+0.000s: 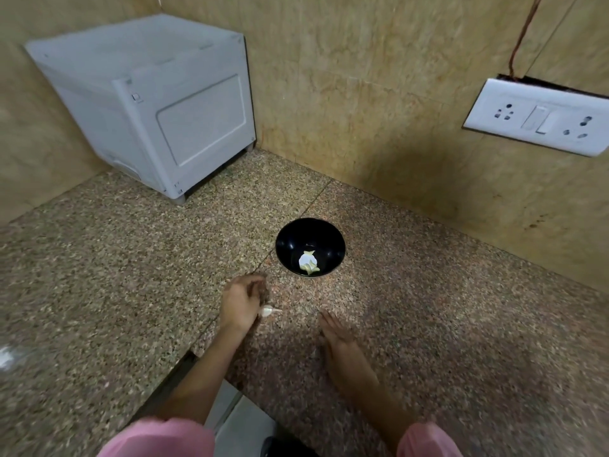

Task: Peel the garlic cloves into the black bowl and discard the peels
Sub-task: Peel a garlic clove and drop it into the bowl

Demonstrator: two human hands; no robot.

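The bowl (290,239) on the counter (428,308) already held a few pale cloves (309,262). One unpeeled clove (268,311) was at the curled left hand (242,303); whether the hand gripped it was unclear. The right hand (336,334) lay flat and empty.

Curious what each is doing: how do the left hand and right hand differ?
The left hand has curled fingers; the right hand has its fingers straight. The left hand holds a garlic clove; the right hand holds nothing. The left hand is nearer the black bowl than the right hand. Both are low over the speckled counter, short of the bowl.
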